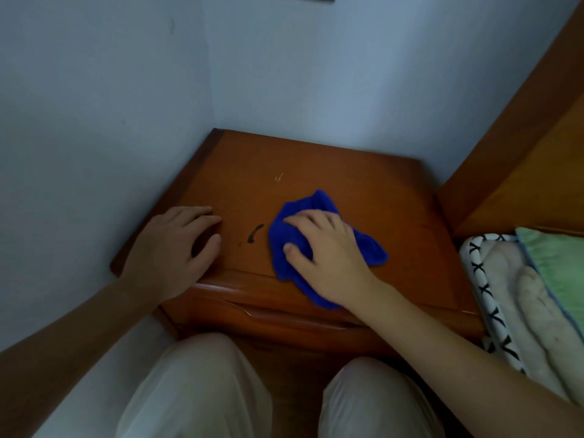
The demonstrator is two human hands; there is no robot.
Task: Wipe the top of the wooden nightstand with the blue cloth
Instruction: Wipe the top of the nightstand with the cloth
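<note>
One blue cloth [319, 238], bunched, lying on the top of the one wooden nightstand [331, 172], toward the front edge and a little right of the middle. Pressed flat under the right hand [328, 257], fingers spread across the cloth rather than closed around it, thumb on its left side. Just left of the cloth, one short dark mark [255, 233] on the wood, bare and uncovered; farther back, one small pale scratch [278, 177]. Left hand [172, 248] resting open at the front left corner of the top, fingers loosely curled, gripping nothing. Pale walls [104, 90] tight against the back and left sides. Wooden bed frame [518, 159] close on the right, with bedding [505, 295] below it. Two knees [196, 390] in light trousers in front of the drawer
</note>
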